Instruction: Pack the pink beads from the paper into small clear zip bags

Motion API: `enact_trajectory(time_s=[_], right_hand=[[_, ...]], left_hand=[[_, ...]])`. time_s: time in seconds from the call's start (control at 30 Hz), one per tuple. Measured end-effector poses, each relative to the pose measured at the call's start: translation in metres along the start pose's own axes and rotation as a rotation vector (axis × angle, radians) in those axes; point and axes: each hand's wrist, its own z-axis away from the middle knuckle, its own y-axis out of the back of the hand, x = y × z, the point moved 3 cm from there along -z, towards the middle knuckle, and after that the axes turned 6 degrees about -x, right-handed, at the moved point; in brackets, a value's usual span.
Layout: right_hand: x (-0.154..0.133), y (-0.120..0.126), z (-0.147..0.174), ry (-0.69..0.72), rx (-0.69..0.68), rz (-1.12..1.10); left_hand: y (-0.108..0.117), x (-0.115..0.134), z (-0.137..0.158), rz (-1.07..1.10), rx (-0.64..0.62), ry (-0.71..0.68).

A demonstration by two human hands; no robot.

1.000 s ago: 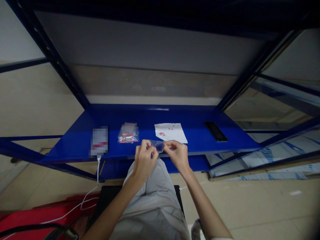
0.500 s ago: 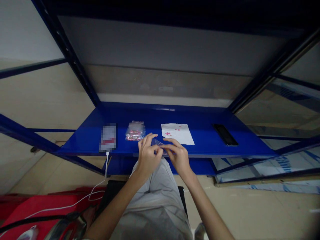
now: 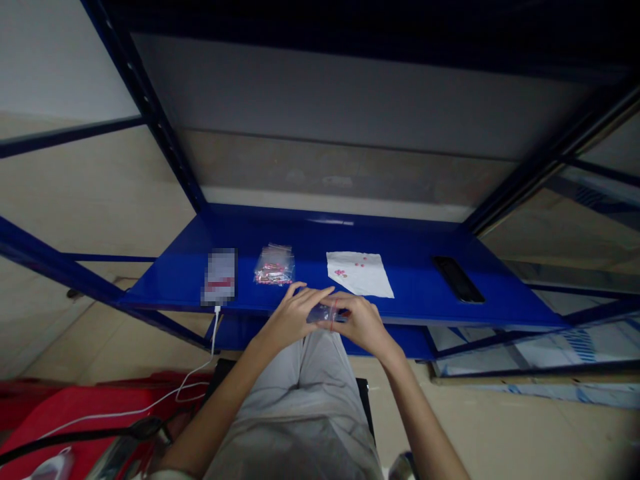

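A small clear zip bag (image 3: 325, 315) with a red line across it is held between my two hands, just in front of the shelf's front edge. My left hand (image 3: 293, 317) grips its left side, thumb below and fingers above. At the bag's right end, my right hand (image 3: 361, 323) pinches it near the red line. Beyond the hands lies a white paper sheet (image 3: 367, 279) with several small pink pieces (image 3: 341, 272) on it. To its left sits a pile of clear zip bags (image 3: 275, 265), with pink pieces showing in them.
The blue shelf (image 3: 300, 230) also carries a black phone (image 3: 459, 279) at the right. At the left lies a blurred-out device (image 3: 220, 277) with a white cable (image 3: 215, 337) hanging down to a red surface (image 3: 100, 407). Blue uprights (image 3: 145, 100) frame the shelf.
My hands have moved slightly down, and the clear bag is now spread sideways between them with its red line showing. My view has shifted slightly.
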Motion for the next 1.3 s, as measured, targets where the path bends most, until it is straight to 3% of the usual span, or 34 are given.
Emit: enact_trajectory(time_s=[0.1, 0.2, 0.37, 0.53, 0.63, 0.73, 0.87, 1.0, 1.1, 1.2, 1.3], right_hand=[[0.006, 0.004, -0.004, -0.003, 0.041, -0.102], [0.032, 0.017, -0.01, -0.034, 0.183, -0.127], [0.098, 0.042, -0.022, -0.354, 0.473, 0.266], [0.134, 0.041, -0.039, -0.412, 0.509, 0.371], [0.127, 0.044, -0.042, -0.408, 0.516, 0.307], [0.094, 0.047, -0.041, -0.267, 0.501, 0.119], [0.033, 0.037, -0.037, 0.03, 0.206, -0.14], [0.003, 0.024, -0.031, 0.073, 0.134, -0.056], [0.005, 0.018, -0.032, 0.134, 0.087, -0.063], [0.029, 0.019, -0.037, 0.176, 0.072, -0.231], [0.079, 0.03, -0.04, -0.011, 0.29, -0.197]], left_hand=[[-0.003, -0.012, 0.004, -0.044, 0.081, 0.067], [0.0, -0.023, 0.008, -0.048, 0.198, 0.169], [0.007, -0.03, 0.009, 0.044, 0.344, 0.295], [0.011, -0.022, 0.003, 0.141, 0.443, 0.28], [0.012, -0.02, 0.001, 0.142, 0.486, 0.255], [0.007, -0.021, 0.0, 0.112, 0.471, 0.276], [-0.003, -0.018, -0.005, 0.102, 0.429, 0.302], [-0.01, -0.011, -0.01, 0.073, 0.42, 0.269], [-0.015, -0.009, -0.01, 0.054, 0.415, 0.244], [-0.014, -0.013, -0.006, 0.1, 0.454, 0.288], [-0.008, -0.018, 0.001, 0.201, 0.526, 0.362]])
